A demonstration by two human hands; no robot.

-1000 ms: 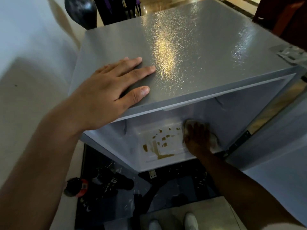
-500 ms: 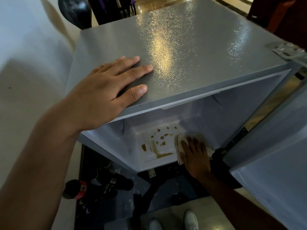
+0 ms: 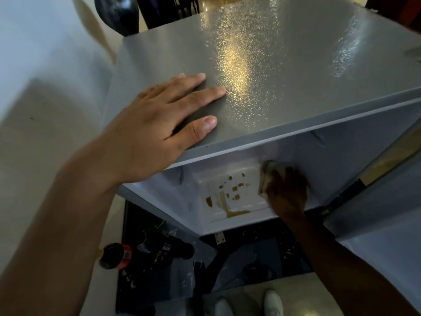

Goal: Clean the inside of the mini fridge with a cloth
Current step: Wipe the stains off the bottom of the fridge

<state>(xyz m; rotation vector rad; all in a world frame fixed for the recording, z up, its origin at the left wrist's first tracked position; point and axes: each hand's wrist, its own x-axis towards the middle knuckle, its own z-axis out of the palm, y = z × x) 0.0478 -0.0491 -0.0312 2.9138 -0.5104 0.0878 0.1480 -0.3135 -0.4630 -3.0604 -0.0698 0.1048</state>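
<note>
Cloth [image 3: 270, 176] under right hand [image 3: 287, 192] has slid back deeper into mini fridge [image 3: 273, 65]

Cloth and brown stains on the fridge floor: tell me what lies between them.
Head view: only bare white fridge floor separates the cloth, under the right hand, from the brown stains.

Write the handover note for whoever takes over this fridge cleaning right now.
Left hand: flat on the mini fridge top, steadying it.
Right hand: inside the fridge, pressing the cloth to the floor at the right side.
Done: nothing visibly wiped clean.
Left: brown spill stains lie on the floor left of the cloth; wipe them, then the walls.
</note>
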